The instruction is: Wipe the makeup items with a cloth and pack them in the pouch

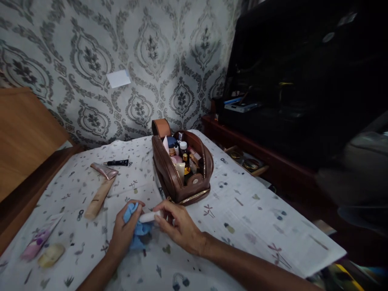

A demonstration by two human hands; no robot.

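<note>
Bunched in my left hand [123, 230] is a light blue cloth [138, 233], its fingers closed around it. My right hand [182, 228] pinches a small white cylindrical container [147, 217], whose left end rests against the cloth and my left fingers. Any label on it is too blurred to read. Just beyond my hands stands a brown toiletry bag [166, 167], unzipped, with several bottles, jars and tubes inside. To the left lie a beige tube [99, 199], a pinkish metallic tube [105, 170] and a slim black tube [118, 163].
Near the left edge lie a pink-and-purple tube [41, 239] and a pale yellowish rounded object [51, 255]. A patterned white cloth [242, 210] covers the table. A wooden panel [27, 133] stands left; a small open drawer [247, 161] and large dark screen [291, 81] are right.
</note>
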